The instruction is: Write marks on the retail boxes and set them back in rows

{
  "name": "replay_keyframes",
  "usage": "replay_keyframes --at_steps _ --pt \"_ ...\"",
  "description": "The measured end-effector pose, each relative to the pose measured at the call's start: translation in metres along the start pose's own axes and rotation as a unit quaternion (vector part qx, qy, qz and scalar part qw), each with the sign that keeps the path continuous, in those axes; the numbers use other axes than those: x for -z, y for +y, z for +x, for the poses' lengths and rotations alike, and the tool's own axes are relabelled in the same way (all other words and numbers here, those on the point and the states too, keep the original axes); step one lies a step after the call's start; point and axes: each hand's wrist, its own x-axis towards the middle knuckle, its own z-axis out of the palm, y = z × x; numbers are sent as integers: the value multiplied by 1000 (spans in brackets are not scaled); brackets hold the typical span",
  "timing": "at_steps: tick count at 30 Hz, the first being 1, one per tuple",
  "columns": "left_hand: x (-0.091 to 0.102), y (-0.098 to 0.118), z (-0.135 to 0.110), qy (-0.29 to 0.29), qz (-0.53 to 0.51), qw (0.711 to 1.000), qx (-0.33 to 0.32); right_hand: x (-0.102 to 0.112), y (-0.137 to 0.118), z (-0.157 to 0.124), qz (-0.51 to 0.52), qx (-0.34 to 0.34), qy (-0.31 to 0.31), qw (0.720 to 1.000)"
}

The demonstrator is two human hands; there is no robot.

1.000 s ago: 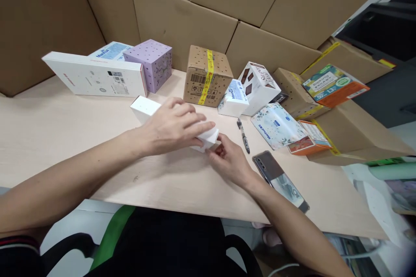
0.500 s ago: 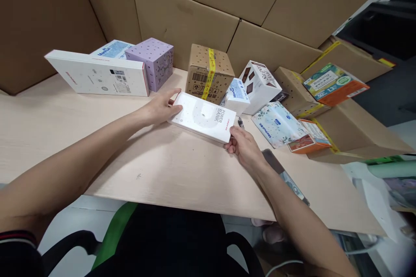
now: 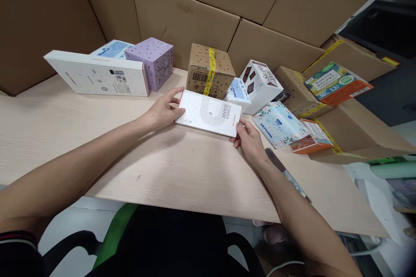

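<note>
A flat white box printed "POWER BANK" (image 3: 209,113) is tilted up on its long edge near the middle of the pale wooden table (image 3: 65,130), its printed face toward me. My left hand (image 3: 162,110) grips its left end, thumb on the front. My right hand (image 3: 248,138) pinches its lower right corner. Just behind it stands a brown cardboard cube with a yellow tape strip (image 3: 209,69).
Along the back stand a long white box (image 3: 97,73), a purple cube (image 3: 151,62), a blue-and-white carton (image 3: 238,93) and a white box with brown squares (image 3: 261,84). A tissue pack (image 3: 279,123), small orange boxes and a phone (image 3: 287,175) lie right. Large cartons wall the rear.
The white box was lying under my left hand a second ago. Both hands have turned it up so its printed face shows, and shifted it back toward the brown cube.
</note>
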Motion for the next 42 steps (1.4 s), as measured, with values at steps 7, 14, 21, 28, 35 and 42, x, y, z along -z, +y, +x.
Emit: replay_keyframes --at_steps 7,14,21,28,35,42 --pt "-10 -7 -6 44 8 997 -58 0 4 -6 -13 26 -5 1000" --pt "-13 -4 -9 50 1 997 -67 2 5 -6 6 28 1 1000" --pt "-9 8 -12 88 31 990 -106 9 -4 -9 35 25 3 999" --pt "-10 17 -13 92 -71 993 0 14 -14 -18 -11 78 -20 997" --pt "-7 21 -6 108 -121 986 46 12 -16 -21 -39 122 -34 991" --pt "-8 14 -5 57 -127 990 17 6 -12 -17 -27 102 -41 994"
